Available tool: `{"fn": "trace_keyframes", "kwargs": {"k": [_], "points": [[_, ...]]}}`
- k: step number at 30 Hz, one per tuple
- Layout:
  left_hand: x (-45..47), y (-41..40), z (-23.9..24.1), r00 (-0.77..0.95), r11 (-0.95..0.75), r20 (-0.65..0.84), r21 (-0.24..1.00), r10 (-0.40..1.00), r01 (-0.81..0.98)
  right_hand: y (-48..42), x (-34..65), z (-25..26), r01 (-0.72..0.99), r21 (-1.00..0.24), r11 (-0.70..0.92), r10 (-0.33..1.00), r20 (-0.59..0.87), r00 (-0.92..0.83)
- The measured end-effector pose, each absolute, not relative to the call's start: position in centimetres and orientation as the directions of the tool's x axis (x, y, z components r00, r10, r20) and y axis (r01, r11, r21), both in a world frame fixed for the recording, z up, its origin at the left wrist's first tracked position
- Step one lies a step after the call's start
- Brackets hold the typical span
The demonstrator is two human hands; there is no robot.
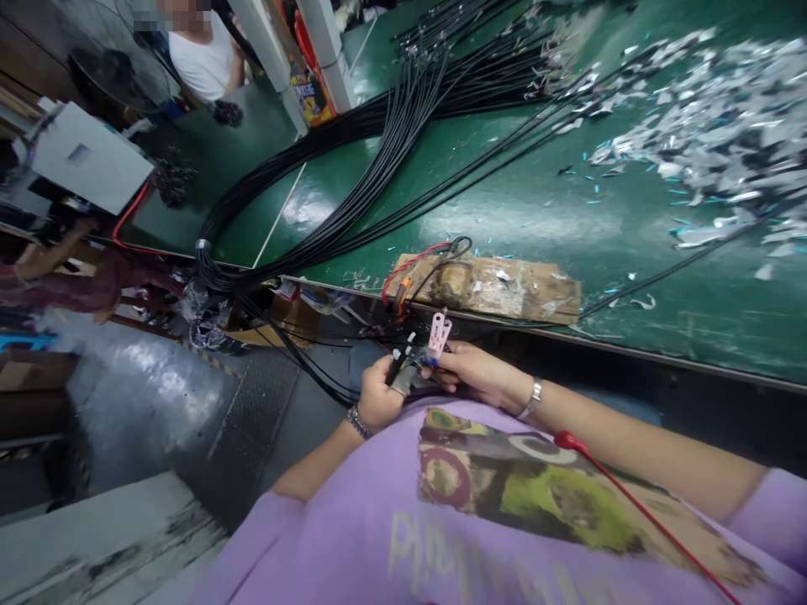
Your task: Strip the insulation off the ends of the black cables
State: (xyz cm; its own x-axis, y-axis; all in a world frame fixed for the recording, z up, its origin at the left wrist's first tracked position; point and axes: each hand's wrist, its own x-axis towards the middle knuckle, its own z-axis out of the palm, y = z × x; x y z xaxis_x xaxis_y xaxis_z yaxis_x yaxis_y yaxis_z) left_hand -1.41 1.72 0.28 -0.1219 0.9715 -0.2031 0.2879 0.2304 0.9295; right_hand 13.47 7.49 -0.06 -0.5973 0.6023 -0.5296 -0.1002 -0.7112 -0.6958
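My left hand (380, 397), with a watch at its wrist, is closed around short black cable ends (397, 363) with pale tips. A greyish piece (407, 380) shows beside its thumb, too blurred to name. My right hand (474, 370), with a metal bracelet, is closed on a pale pink two-armed tool (440, 334) with a bit of blue at its lower end. The tool's arms point up toward the bench edge; its lower part is hidden by my fingers. Both hands are close together in front of my purple shirt, just below the bench.
A wooden board (517, 290) with red and black wires lies along the edge of the green bench (492, 202). A thick bundle of black cables (353, 210) curves across it. Foil scraps (725, 126) pile up at the right. A person in white (205, 59) is behind.
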Motion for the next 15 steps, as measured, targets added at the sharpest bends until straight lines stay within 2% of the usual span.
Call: {"fn": "trace_keyframes", "kwargs": {"k": [5,8,11,15], "points": [[-1.6,1.8,0.1,-0.021,0.399,-0.399,0.910,0.917,0.117,7.6,13.4,0.2,-0.017,-0.782,-0.623,0.650,-0.504,-0.569],[-2.5,2.4,-0.2,0.195,0.509,-0.498,0.861,0.845,-0.005,7.5,13.5,0.7,0.029,-0.857,-0.515,0.693,-0.436,-0.574],[-3.6,3.4,-0.5,0.438,0.624,-0.536,0.778,0.721,-0.073,7.3,13.6,1.0,0.011,-0.894,-0.449,0.710,-0.364,-0.602],[-4.0,4.2,-1.3,0.592,0.731,-0.567,0.680,0.573,-0.056,7.1,13.9,0.8,-0.012,-0.898,-0.441,0.712,-0.342,-0.613]]}}
